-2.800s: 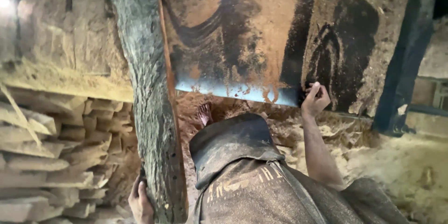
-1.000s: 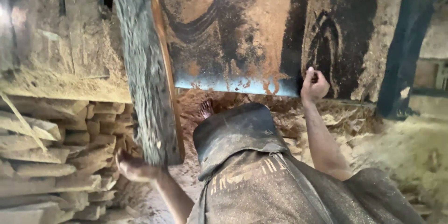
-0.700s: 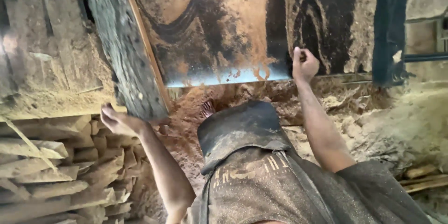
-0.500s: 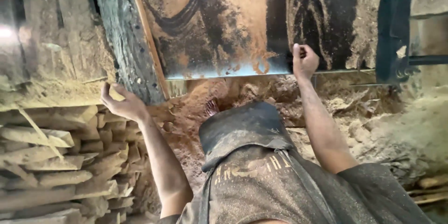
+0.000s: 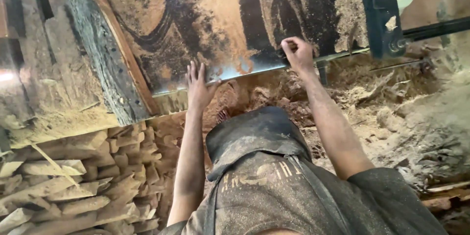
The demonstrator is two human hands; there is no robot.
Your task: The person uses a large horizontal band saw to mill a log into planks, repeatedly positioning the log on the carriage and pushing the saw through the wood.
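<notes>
A big rust-orange and black metal plate (image 5: 196, 24) stands in front of me, dusted with sawdust, with a bright bare strip along its lower edge. My left hand (image 5: 198, 84) lies flat against that lower edge, fingers spread and pointing up. My right hand (image 5: 296, 52) is closed on the same edge further right. A dark rough wooden log (image 5: 100, 53) leans along the plate's left side. My dusty dark shirt fills the lower middle of the view.
Stacked split wood pieces (image 5: 73, 181) fill the lower left. Loose sawdust and wood scraps (image 5: 391, 112) cover the ground at right. A dark blue metal frame post (image 5: 382, 14) with a rod stands at the upper right.
My left hand left the log at lower left, rose and moved right onto the plate's lower edge. My right hand stayed gripping that edge. The view shifted.
</notes>
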